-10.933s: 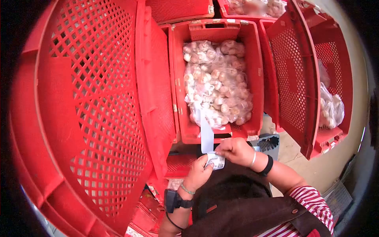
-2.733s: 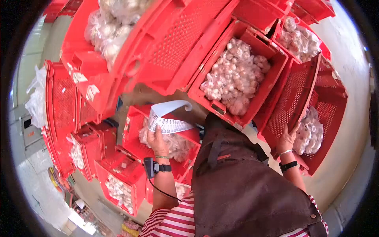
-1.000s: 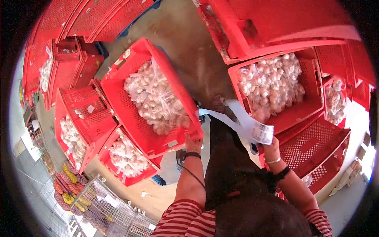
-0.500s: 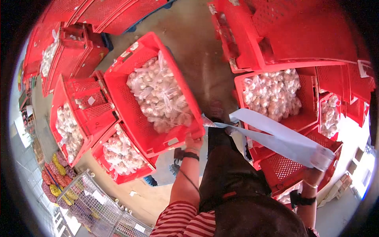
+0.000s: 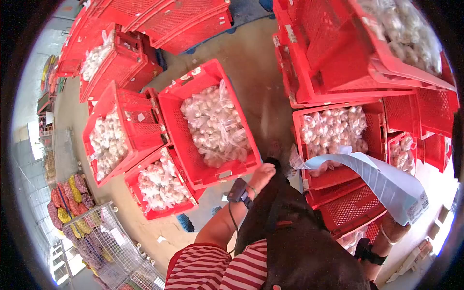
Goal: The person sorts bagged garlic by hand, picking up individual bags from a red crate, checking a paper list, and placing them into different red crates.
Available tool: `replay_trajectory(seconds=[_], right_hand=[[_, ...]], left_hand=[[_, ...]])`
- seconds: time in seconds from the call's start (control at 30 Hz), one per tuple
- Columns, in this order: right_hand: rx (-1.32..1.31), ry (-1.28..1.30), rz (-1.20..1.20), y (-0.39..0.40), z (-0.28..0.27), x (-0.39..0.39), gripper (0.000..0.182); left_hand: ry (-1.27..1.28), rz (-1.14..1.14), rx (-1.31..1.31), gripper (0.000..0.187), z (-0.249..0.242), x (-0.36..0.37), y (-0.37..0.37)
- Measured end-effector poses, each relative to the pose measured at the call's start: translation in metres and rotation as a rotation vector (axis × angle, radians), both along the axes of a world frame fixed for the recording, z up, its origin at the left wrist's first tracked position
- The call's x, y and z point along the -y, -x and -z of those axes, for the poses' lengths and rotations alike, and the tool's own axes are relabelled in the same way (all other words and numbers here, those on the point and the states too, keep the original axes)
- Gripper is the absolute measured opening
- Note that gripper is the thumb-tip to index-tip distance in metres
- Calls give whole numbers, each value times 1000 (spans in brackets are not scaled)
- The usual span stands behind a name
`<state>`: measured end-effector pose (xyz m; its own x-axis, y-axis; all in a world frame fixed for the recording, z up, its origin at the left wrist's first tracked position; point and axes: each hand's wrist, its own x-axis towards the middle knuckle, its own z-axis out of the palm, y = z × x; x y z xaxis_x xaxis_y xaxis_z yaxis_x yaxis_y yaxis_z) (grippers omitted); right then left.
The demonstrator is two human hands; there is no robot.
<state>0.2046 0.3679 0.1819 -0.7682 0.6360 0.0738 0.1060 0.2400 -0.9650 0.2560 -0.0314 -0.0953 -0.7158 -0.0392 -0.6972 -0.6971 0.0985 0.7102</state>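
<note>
My left hand [image 5: 261, 180] is closed beside the near right corner of a red plastic crate [image 5: 210, 182]. Whatever its fingers might hold is hidden. Inside that crate lie clear bags of garlic bulbs [image 5: 217, 128]. On the right, my right hand [image 5: 394, 228] grips a long strip of pale label paper [image 5: 379, 180] by its printed end. The strip curves left, and its loose end hangs over another red crate [image 5: 377, 128], which also contains bagged garlic [image 5: 333, 124].
More red crates with garlic [image 5: 110, 137] stand at left. Stacked red crates [image 5: 328, 53] rise at the right, and others [image 5: 181, 29] stand at the back. A wire cage trolley [image 5: 104, 234] is at lower left, near yellow and red net sacks [image 5: 72, 198].
My left hand has moved right, from the crate's near rim to beyond its corner. The paper strip has swung and now bows upward in my right hand. The view has shifted.
</note>
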Motion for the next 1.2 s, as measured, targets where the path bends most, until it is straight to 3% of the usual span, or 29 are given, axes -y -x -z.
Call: replay_trajectory(seconds=[0.03, 0.1, 0.13, 0.17, 0.23, 0.27, 0.3, 0.33, 0.37, 0.4, 0.47, 0.57, 0.7, 0.77, 0.93, 1.13, 1.2], right_hand=[[-14, 6, -9, -1, -1, 0, 50], [-167, 646, -64, -3, -9, 1, 40], [-138, 520, 137, 7, -25, 36, 37], [-147, 516, 130, 3, -28, 39, 37], [-30, 195, 8, -9, -24, 38, 30], [139, -283, -203, -20, -15, 22, 24], [140, -336, -261, -25, -16, 24, 24], [134, -273, -290, -25, -18, 36, 24], [119, -122, -299, -24, -20, 48, 24], [115, 69, -294, -22, -23, 59, 24], [138, 384, -289, -19, -31, 80, 24], [212, 565, -342, -17, -39, 97, 24], [242, 602, -332, -18, -45, 114, 25], [225, 748, -598, -20, -44, 113, 25], [209, 719, -555, -30, -53, 119, 24], [202, 807, -553, -41, -60, 88, 26], [140, 848, -547, -45, -53, 66, 29]], left_hand=[[-183, -84, -80, 30, -14, -13, 3], [-201, 24, -120, 31, -54, -33, 13], [-256, 32, -133, 32, -84, -43, 19], [-215, 147, -160, 35, -114, -50, 26], [-251, 308, -412, 44, -160, -66, 29], [-272, 235, -520, 50, -176, -82, 24], [-286, 153, -622, 56, -188, -96, 19], [-290, 123, -605, 56, -202, -100, 20], [-148, 169, -797, 61, -215, -101, 25], [4, 219, -982, 65, -219, -101, 27], [18, 179, -1004, 65, -215, -104, 22], [35, 161, -982, 59, -201, -112, 10], [61, 174, -914, 57, -207, -105, 0], [200, 97, -970, 64, -213, -105, -5], [325, -36, -988, 74, -234, -116, 5], [222, 32, -1105, 51, -236, -141, 29], [64, 235, -1062, 35, -234, -149, 31]])
